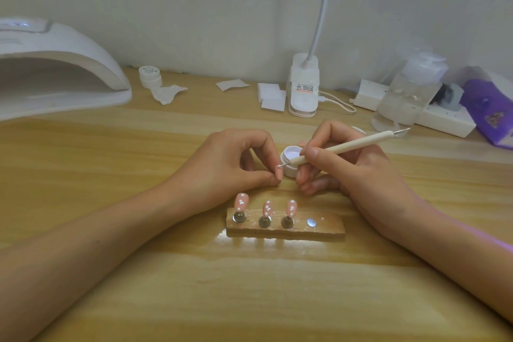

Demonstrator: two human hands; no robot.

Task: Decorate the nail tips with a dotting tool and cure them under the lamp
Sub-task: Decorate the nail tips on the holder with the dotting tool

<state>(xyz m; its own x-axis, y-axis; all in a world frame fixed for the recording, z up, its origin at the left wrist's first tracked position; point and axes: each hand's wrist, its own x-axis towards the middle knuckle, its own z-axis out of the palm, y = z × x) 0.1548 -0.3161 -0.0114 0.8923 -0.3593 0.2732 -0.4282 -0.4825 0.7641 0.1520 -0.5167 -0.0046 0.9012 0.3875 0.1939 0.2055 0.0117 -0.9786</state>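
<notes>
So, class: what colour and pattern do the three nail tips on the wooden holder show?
The nail tips are pink with white dots, clearest in the head view.

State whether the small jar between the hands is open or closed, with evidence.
Open: the jar has no lid, and its pale inside shows.
</notes>
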